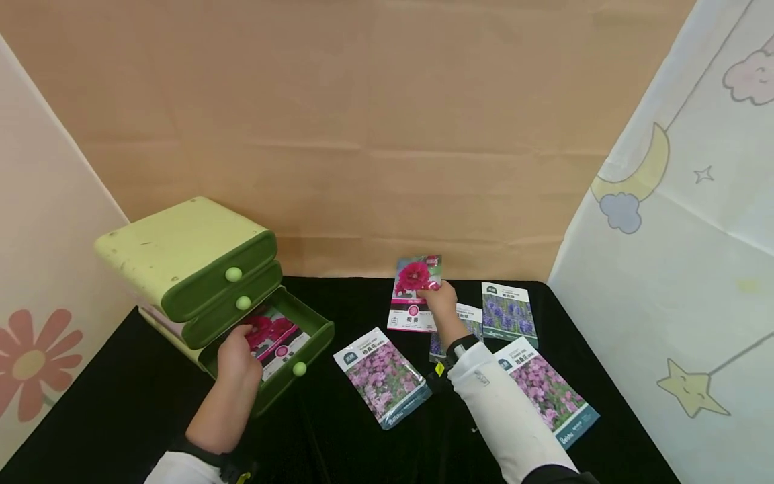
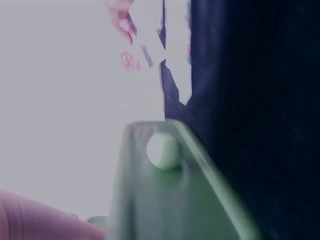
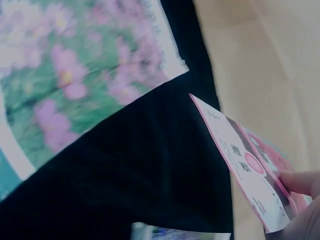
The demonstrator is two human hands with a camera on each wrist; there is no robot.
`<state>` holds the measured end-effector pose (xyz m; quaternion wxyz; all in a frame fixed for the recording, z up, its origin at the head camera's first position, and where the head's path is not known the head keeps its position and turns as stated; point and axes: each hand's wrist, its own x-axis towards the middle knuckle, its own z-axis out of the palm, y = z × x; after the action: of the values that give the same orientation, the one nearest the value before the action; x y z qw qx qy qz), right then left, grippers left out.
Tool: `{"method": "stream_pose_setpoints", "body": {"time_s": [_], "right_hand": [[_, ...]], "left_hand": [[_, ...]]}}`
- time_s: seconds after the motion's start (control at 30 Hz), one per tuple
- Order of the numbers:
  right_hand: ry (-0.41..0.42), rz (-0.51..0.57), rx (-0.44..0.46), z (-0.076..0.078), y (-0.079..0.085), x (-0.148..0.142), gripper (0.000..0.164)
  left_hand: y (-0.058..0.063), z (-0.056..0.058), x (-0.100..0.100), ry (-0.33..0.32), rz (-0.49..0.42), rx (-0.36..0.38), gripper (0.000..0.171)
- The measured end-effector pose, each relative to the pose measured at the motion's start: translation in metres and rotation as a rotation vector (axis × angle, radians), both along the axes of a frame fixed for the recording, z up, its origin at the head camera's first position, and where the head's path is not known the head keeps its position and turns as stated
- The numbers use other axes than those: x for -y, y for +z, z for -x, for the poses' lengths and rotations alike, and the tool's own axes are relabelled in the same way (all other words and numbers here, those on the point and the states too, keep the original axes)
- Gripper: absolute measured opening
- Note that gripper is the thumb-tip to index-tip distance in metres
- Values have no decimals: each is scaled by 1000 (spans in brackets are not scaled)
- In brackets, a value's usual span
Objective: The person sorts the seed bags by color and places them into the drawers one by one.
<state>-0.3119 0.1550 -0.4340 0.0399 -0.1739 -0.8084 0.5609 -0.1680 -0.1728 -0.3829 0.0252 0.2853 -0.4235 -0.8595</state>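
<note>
My left hand (image 1: 238,356) reaches into the open bottom drawer (image 1: 320,336) of a green cabinet. It grips the near-left edge of a seed packet (image 1: 281,346) with deep pink flowers; the thumb is hidden. Only a blurred finger (image 2: 45,220) and the drawer's front with its round knob (image 2: 163,151) show in the left wrist view. Toward the back, my right hand (image 1: 444,306) pinches a second pink-flower seed packet (image 1: 411,312) by its right side, thumb on its face. The right wrist view shows that packet (image 3: 245,160) tilted above the black cloth.
Two packets with light pink flowers lie on the cloth, one in the middle (image 1: 383,380) and one at right (image 1: 553,390). Purple-flower packets lie behind my right wrist (image 1: 468,314) and at the back right (image 1: 509,312). The cabinet's middle drawer (image 1: 232,306) juts out slightly.
</note>
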Motion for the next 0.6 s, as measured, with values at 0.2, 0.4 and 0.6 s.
{"method": "stream_pose_setpoints", "body": {"time_s": [0.2,0.4,0.6], "right_hand": [[-55,135,-89,-12,24,-7,45],[-24,212,-145,-37,39,-6,45],[52,264,-159,-75,39,13,37]], "left_hand": [[15,-16,-25,2,-61,-149,56],[19,-27,-59,-21,76,-317,66],[11,-34,-79,-325,275,-451,69]]}}
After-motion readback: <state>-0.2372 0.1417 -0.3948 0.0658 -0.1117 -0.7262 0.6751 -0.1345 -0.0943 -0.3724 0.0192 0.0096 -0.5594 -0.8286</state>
